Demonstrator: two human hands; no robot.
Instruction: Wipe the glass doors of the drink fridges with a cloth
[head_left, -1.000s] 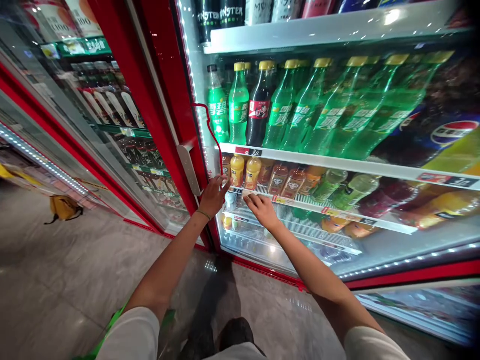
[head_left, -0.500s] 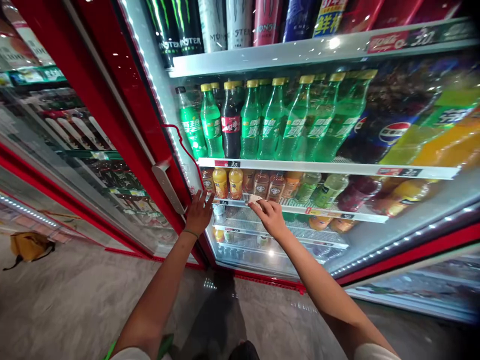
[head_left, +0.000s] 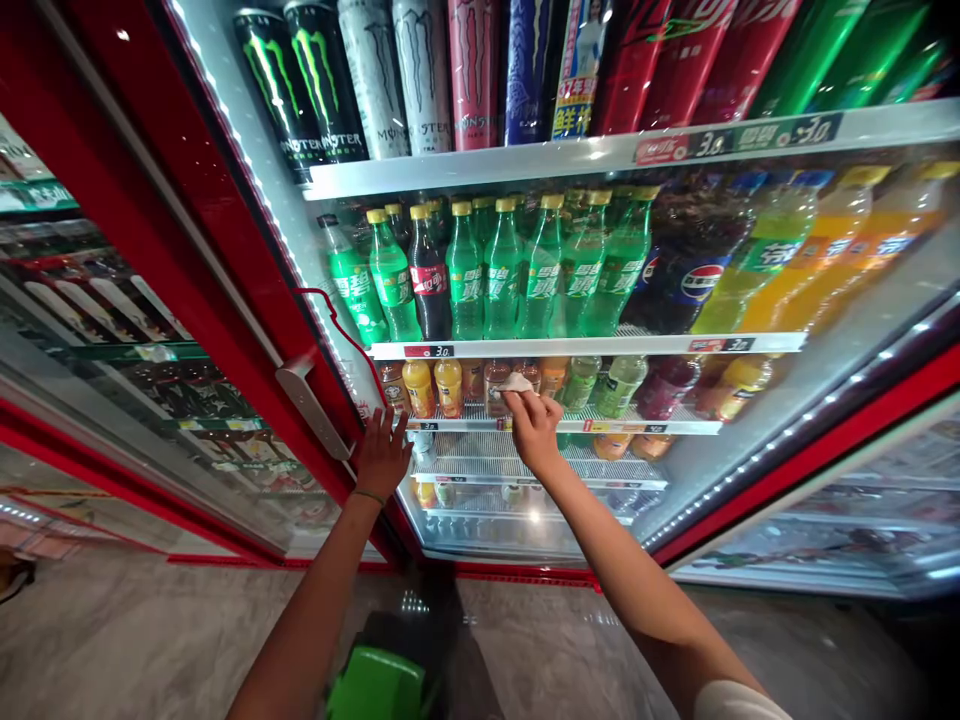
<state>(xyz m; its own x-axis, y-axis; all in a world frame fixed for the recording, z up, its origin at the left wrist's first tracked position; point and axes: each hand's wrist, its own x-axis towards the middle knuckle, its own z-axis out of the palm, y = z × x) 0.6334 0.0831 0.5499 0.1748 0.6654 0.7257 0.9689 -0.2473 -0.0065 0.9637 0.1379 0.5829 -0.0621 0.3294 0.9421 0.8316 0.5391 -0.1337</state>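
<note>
I face an open drinks fridge. My right hand (head_left: 534, 430) is closed on a small white cloth (head_left: 514, 383) pressed against the small bottles (head_left: 495, 385) on the third shelf (head_left: 645, 426). My left hand (head_left: 381, 455), fingers spread flat, rests on the fridge's left frame beside that shelf's end. Two orange juice bottles (head_left: 435, 388) stand just left of the cloth.
Green soda bottles (head_left: 510, 275) and one dark cola bottle (head_left: 429, 280) fill the shelf above; energy drink cans (head_left: 390, 80) line the top shelf. The red door with its grey handle (head_left: 311, 405) swings open at left. A green object (head_left: 379, 685) sits on the tiled floor below.
The view tilted upward, showing more of the top shelf. My right hand rose from the shelf's front edge to the bottles with the cloth. My left hand stayed on the frame.
</note>
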